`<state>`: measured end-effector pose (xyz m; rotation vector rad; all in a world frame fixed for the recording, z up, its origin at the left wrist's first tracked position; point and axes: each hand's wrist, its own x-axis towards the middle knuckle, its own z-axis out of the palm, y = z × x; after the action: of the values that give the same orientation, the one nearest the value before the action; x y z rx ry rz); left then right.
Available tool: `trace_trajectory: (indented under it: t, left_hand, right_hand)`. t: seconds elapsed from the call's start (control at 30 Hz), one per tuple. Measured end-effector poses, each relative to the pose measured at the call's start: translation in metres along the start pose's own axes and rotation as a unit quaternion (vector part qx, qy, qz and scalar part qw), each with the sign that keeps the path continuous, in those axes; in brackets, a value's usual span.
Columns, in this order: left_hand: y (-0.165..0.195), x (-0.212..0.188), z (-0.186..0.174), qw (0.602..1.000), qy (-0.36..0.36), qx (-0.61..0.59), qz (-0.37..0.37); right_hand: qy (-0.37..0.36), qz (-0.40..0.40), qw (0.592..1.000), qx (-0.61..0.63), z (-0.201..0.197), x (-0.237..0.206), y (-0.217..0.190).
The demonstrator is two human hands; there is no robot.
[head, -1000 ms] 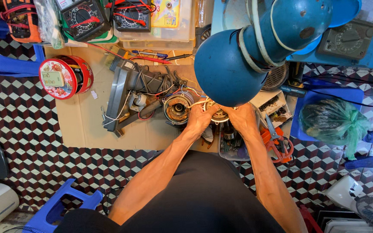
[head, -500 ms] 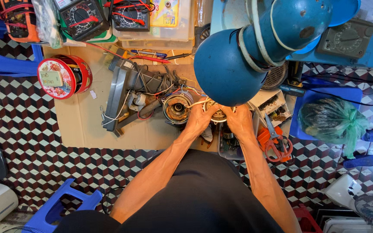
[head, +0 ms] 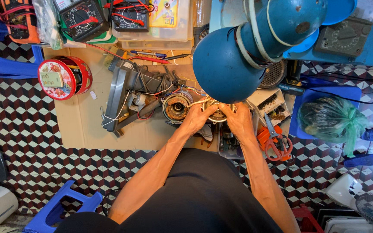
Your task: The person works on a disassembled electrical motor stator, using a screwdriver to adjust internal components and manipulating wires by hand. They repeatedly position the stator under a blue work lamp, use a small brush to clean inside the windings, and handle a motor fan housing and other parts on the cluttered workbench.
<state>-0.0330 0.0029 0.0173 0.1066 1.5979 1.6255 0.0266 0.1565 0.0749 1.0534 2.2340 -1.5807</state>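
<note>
Both your hands close around a small round motor winding [head: 218, 111], just below the blue lamp shade [head: 225, 69]. Your left hand [head: 197, 118] grips its 9 o'clock side; your right hand [head: 239, 120] clasps its 3 o'clock side. A rusty motor housing [head: 177, 108] lies just beside the left hand at 9 o'clock, on the cardboard sheet [head: 85, 125]. Orange-handled scissors [head: 275, 140] lie at 4 o'clock.
</note>
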Motion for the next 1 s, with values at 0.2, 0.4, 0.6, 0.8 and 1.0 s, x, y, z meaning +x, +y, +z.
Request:
trace_trajectory:
  t: [0.2, 0.4, 0.6, 0.8, 1.0]
  left_hand:
    - [0.012, -0.004, -0.002, 0.999, -0.002, 0.016, -0.035]
    - [0.015, 0.000, 0.003, 0.982, 0.020, -0.093, -0.163]
    - [0.000, 0.002, 0.008, 0.996, 0.068, -0.025, -0.052]
    - [-0.007, -0.006, 0.013, 0.994, 0.108, 0.003, -0.024]
    - [-0.006, -0.014, 0.004, 0.990, 0.138, 0.026, -0.006]
  right_hand:
    - [0.001, 0.006, 1.000, 0.012, -0.001, 0.000, -0.001]
    - [0.000, 0.017, 0.999, 0.029, 0.000, 0.000, -0.007]
    - [0.013, -0.001, 1.000, -0.013, 0.000, -0.002, -0.010]
    - [0.019, 0.015, 0.998, -0.063, 0.006, -0.005, -0.009]
    - [0.028, -0.031, 0.998, -0.049, 0.018, -0.011, -0.008]
